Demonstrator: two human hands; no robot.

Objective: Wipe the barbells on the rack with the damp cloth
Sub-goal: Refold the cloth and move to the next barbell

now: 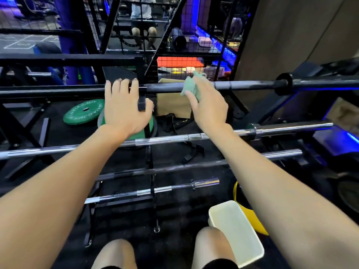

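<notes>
A dark barbell (250,84) lies across the top of the black rack (142,102). My left hand (124,105) grips this bar at the rack's upright, fingers curled over it. My right hand (208,105) presses a pale green cloth (191,85) around the same bar, a little right of the upright. Below lie a chrome barbell (169,139), a darker bar (174,167) and a short chrome bar (155,190) on lower rungs.
A cream plastic tub (236,232) stands by my right knee, with a yellow object (250,218) behind it. Green weight plates (83,112) lie on the black floor behind the rack. A wire mesh fence (184,61) stands beyond, and a person (143,20) sits further back.
</notes>
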